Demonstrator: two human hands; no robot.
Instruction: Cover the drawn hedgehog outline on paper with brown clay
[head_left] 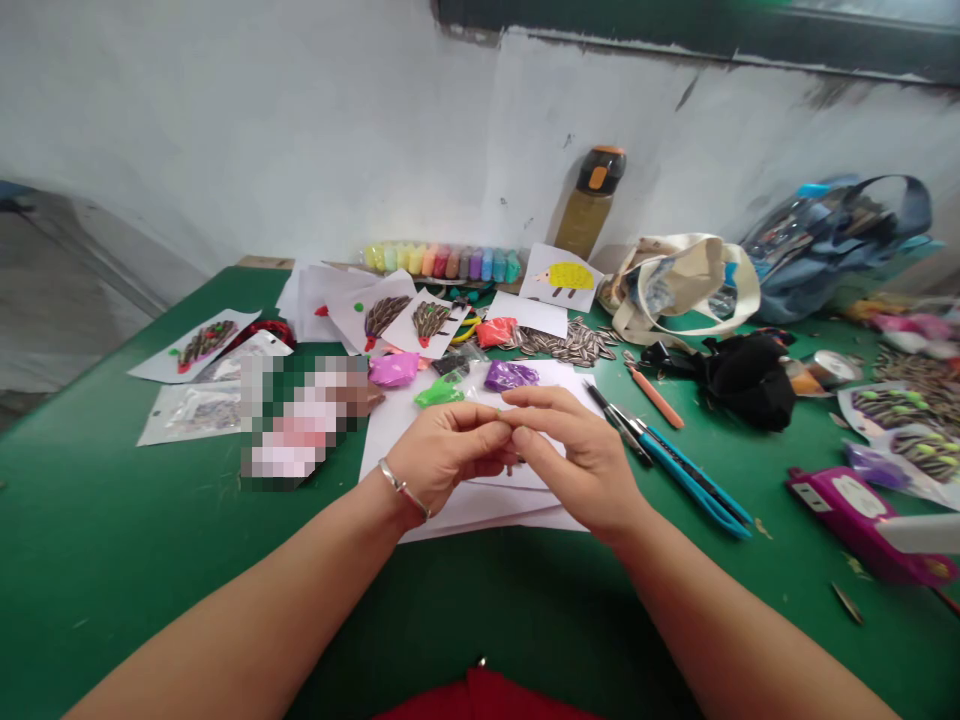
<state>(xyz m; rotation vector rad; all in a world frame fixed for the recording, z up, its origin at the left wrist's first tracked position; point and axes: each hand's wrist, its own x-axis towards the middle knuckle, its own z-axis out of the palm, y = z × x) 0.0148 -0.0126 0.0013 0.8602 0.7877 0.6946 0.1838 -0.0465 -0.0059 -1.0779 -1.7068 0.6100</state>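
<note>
Seemingly pinching a tiny green bit [499, 411] between fingertips of left hand [454, 445] and right hand [577, 455], over paper [442, 508] toward the near edge of the desk [172, 540], tbh best keeping pressure light.

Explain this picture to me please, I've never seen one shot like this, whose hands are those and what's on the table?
There's no machine here: these are a person's own bare left hand and right hand, seen by a camera worn on the head, looking forward and down. On the green table lie white paper beneath the hands, pink, green and purple packets, striped seeds and hedgehog pictures. The fingers of both hands meet over the paper; anything between them is too small to make out.
</note>
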